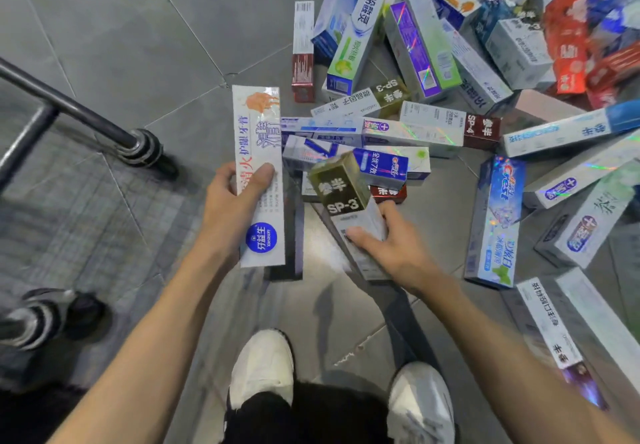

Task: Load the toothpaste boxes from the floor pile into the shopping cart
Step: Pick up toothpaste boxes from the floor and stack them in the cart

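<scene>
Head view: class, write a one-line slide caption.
Each hand, left and right, lifts a toothpaste box above the floor pile.

Grey floor tiles are carrying a sprawling pile of toothpaste boxes, which is spreading across the upper right. Nearest the pile's lower edge, a blue Crest box is lying flat on the tiles, with a long white box lying just below it. Well left of the pile, the black wheels of a shopping cart are resting on the floor. Below the pile, two white shoes are standing on the tiles.
</scene>
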### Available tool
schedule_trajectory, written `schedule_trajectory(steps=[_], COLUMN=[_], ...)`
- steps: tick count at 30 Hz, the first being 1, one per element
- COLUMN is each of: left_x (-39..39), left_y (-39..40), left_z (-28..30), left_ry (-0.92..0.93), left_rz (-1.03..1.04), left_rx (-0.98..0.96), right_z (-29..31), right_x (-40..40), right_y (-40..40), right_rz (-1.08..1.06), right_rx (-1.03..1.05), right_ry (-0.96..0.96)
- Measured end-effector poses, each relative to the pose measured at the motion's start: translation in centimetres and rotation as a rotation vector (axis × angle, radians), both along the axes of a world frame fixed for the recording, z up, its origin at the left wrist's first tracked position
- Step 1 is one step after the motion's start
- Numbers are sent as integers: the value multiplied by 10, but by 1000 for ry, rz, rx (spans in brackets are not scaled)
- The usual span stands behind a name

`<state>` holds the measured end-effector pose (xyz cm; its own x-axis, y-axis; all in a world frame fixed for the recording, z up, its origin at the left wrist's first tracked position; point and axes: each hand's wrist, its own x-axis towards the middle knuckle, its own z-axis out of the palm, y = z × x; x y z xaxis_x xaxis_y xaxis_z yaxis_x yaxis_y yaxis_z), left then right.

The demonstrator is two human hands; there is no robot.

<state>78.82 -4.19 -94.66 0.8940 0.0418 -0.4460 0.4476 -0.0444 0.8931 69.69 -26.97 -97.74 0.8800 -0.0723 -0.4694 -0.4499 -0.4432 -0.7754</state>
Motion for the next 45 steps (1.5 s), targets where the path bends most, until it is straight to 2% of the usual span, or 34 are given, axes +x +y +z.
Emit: schedule_trajectory(steps=[2,5,9,15,22,27,31,35,45], left_x=[-9,-23,-32,-35,-26,-8,3,4,33], left_y=[-9,-26,-40,-35,-2,60,122,181,284], left_z=[22,70,171,383,618,725,771,786,743], left_ry=[19,52,83,101,-14,-69,-121,-128,-81], left_rz=[-14,-7,-5,55,239,379,530,641,911], left_rx=[0,-26,-107,-239,-229,-234,-229,-200,-124], right_z=[30,91,196,390,612,730,783,803,787], right_x=[3,9,13,22,59,98,122,138,207], right_y=[8,11,8,17,65,124,189,256,361], right_rz=[-181,-335,-409,-407,-196,-50,25,102,351], right_rx=[299,491,533,557,482,449,456,450,356], right_ry=[10,-40,-68,-64,-68,-87,-73,-30,40])
